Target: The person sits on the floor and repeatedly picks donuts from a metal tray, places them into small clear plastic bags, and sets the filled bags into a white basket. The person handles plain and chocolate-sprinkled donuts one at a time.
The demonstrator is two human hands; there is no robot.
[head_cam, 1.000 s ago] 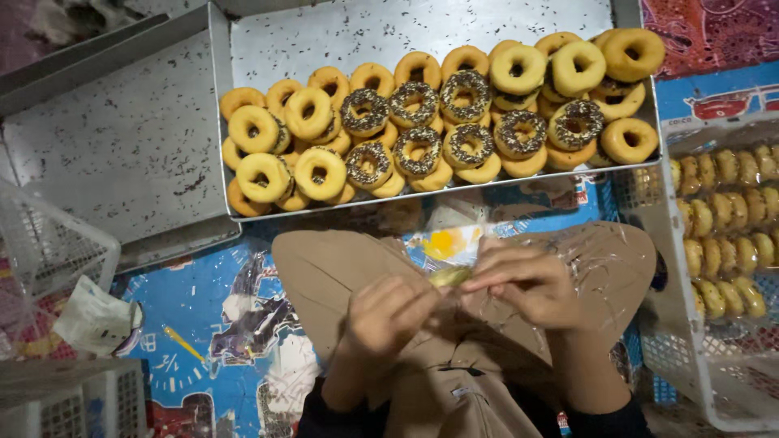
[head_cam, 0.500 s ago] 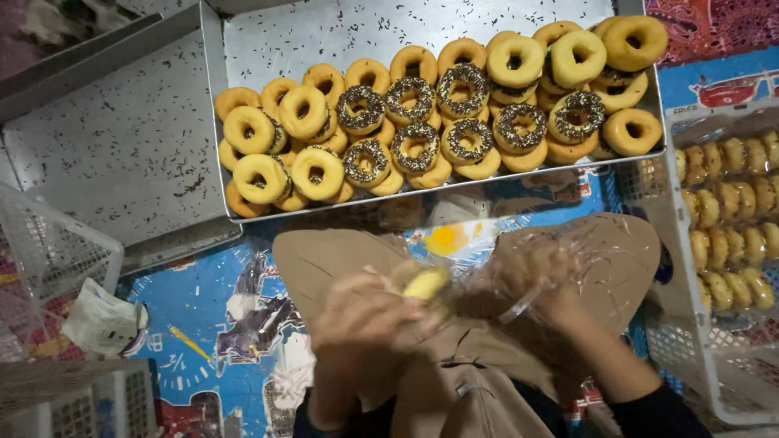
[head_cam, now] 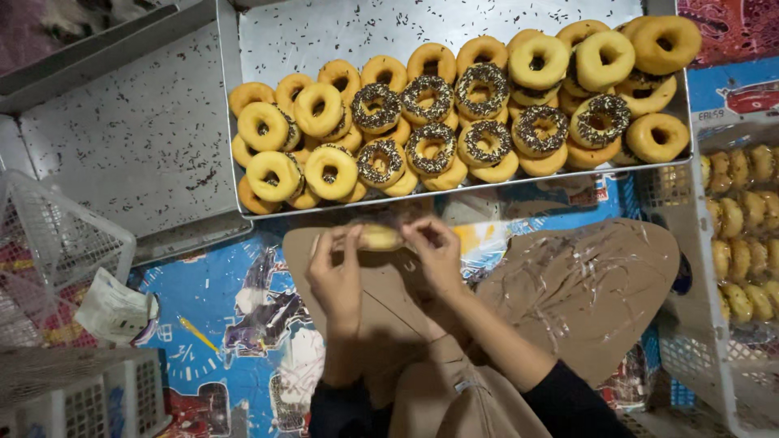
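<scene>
Both hands hold one yellow donut in a clear plastic wrapper (head_cam: pixel 380 238) just below the near rim of the metal tray. My left hand (head_cam: pixel 337 272) pinches the wrapper's left end. My right hand (head_cam: pixel 436 255) pinches its right end. The metal tray (head_cam: pixel 268 32) in front of me carries several ring donuts (head_cam: pixel 454 122), some plain yellow, some topped with chocolate sprinkles. My knees, covered in tan cloth (head_cam: pixel 568 292), are below the hands.
An empty metal tray (head_cam: pixel 122 138) strewn with sprinkles lies at the left. White plastic baskets (head_cam: pixel 57 243) stand at the left edge, one (head_cam: pixel 730 243) at the right holds wrapped donuts. A crumpled plastic bag (head_cam: pixel 114 308) lies on the patterned blue mat (head_cam: pixel 227 324).
Both hands have moved up and away from my lap toward the tray's rim, carrying the wrapped donut; the hands now sit at its two ends.
</scene>
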